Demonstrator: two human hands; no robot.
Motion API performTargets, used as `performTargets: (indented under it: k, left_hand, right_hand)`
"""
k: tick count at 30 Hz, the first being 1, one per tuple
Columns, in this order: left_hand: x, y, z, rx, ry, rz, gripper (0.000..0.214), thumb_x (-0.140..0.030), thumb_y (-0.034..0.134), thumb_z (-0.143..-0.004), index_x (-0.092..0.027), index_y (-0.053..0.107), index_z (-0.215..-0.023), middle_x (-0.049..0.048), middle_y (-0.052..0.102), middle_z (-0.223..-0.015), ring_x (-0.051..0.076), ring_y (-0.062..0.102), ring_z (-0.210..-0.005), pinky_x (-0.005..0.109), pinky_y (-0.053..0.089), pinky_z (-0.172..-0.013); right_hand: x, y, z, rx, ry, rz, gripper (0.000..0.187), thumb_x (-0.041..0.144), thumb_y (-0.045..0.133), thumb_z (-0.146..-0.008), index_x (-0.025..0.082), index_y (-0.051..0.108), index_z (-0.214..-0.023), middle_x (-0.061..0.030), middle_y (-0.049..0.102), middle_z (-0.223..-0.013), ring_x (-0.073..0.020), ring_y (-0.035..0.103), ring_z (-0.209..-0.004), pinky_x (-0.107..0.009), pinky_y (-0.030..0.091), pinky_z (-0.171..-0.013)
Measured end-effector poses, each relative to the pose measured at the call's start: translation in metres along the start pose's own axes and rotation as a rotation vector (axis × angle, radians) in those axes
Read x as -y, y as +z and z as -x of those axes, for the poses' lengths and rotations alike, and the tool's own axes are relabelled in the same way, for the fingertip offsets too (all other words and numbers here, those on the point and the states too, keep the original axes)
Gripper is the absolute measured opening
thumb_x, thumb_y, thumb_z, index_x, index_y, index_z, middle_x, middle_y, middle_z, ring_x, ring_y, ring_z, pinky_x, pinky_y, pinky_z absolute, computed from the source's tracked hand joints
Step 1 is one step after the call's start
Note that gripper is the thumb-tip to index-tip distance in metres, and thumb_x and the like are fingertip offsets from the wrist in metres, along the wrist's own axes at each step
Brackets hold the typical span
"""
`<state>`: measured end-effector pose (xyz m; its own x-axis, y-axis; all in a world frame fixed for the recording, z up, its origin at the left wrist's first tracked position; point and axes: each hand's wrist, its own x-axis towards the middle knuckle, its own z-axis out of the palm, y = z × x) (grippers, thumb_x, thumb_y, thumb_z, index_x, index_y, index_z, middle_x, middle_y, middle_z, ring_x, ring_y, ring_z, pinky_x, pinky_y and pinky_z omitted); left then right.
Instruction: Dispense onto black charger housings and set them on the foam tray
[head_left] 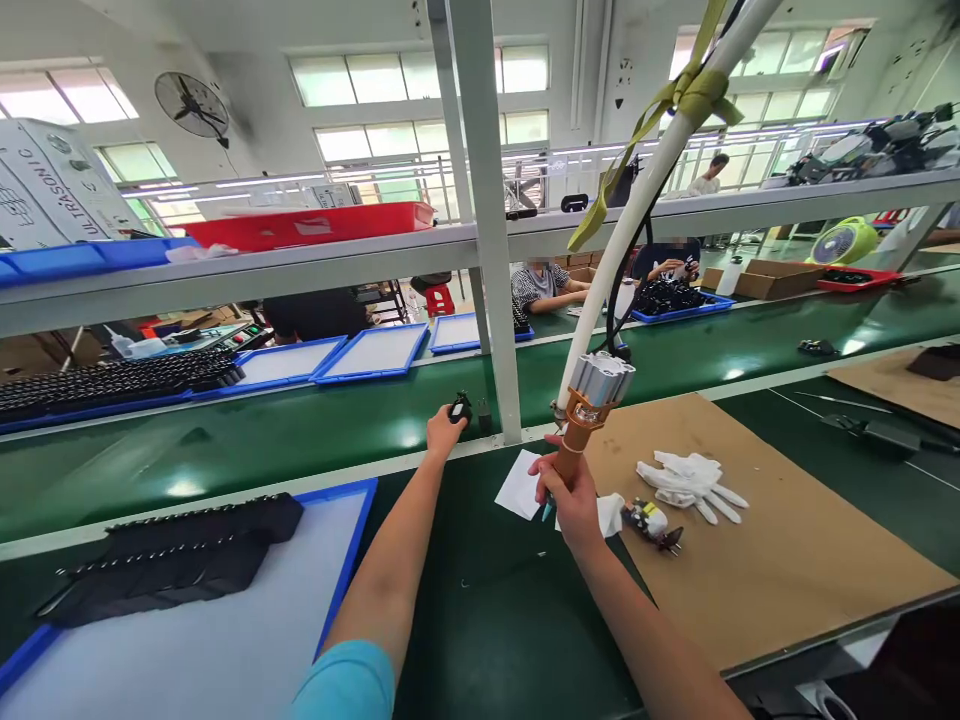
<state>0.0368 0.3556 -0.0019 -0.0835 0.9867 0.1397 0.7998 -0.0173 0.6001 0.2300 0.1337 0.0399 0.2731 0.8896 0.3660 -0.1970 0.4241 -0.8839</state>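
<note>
My left hand [444, 432] is stretched out to the edge of the green conveyor belt [300, 430], closed on a small black part [460, 408] with a pale spot. My right hand [571, 500] grips the copper-coloured handle of a hanging power tool [592, 400], which has a silver ribbed head and a white hose [660, 170] running up to the top right. The tool stands nearly upright above the dark green bench. A small white paper [519, 487] lies just left of my right hand.
White gloves [690, 482] and a small mixed-colour part [651, 520] lie on a brown cardboard sheet [765, 560] at right. A blue tray [225, 620] with black parts sits at left. A grey post [491, 220] rises ahead. Other people sit across the belt.
</note>
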Motion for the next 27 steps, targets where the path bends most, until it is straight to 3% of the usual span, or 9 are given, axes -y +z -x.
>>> performTargets:
  k: [4, 8, 15, 21, 27]
  left_hand:
    - [-0.013, 0.017, 0.010, 0.019, -0.005, -0.010, 0.061, -0.033, 0.061, -0.079, -0.018, 0.043, -0.136, 0.0129, 0.061, -0.127, 0.028, 0.056, -0.118, 0.035, 0.043, -0.096]
    - [-0.021, 0.024, 0.013, 0.004, -0.014, -0.040, 0.091, -0.043, 0.069, -0.071, -0.019, 0.023, -0.147, 0.0174, 0.038, -0.147, 0.035, 0.039, -0.134, 0.042, 0.038, -0.102]
    - [-0.024, 0.009, 0.012, -0.027, -0.056, -0.054, 0.076, -0.037, 0.062, -0.078, -0.021, 0.027, -0.144, 0.0175, 0.051, -0.134, 0.034, 0.053, -0.119, 0.042, 0.045, -0.092]
    - [-0.016, -0.008, 0.067, 0.015, 0.072, -0.059, 0.073, -0.041, 0.065, -0.076, -0.029, 0.033, -0.140, 0.0091, 0.054, -0.134, 0.030, 0.057, -0.116, 0.036, 0.047, -0.089]
    - [-0.006, -0.017, 0.123, 0.054, 0.150, -0.058, 0.075, -0.041, 0.067, -0.076, -0.027, 0.033, -0.141, 0.0095, 0.052, -0.138, 0.030, 0.053, -0.122, 0.039, 0.045, -0.096]
  right_hand:
    - [0.001, 0.001, 0.000, 0.000, -0.001, -0.011, 0.035, 0.039, 0.058, -0.085, 0.024, 0.050, -0.116, 0.0016, 0.062, -0.076, -0.0093, 0.051, -0.048, -0.025, 0.045, -0.048]
    - [0.002, 0.003, 0.002, 0.028, 0.003, -0.031, 0.037, 0.038, 0.058, -0.085, 0.026, 0.049, -0.119, 0.0017, 0.061, -0.076, -0.0093, 0.051, -0.049, -0.025, 0.044, -0.048]
    - [0.005, 0.006, 0.005, 0.059, 0.004, -0.079, 0.036, 0.039, 0.056, -0.086, 0.026, 0.048, -0.119, 0.0010, 0.061, -0.078, -0.0093, 0.051, -0.050, -0.025, 0.044, -0.050]
    - [0.004, 0.006, 0.007, 0.063, 0.025, -0.112, 0.032, 0.038, 0.058, -0.086, 0.023, 0.051, -0.114, 0.0018, 0.061, -0.078, -0.0084, 0.051, -0.051, -0.024, 0.044, -0.052]
    - [0.006, 0.007, 0.007, 0.058, 0.018, -0.129, 0.031, 0.036, 0.058, -0.085, 0.022, 0.052, -0.111, 0.0026, 0.061, -0.076, -0.0076, 0.051, -0.051, -0.023, 0.044, -0.051]
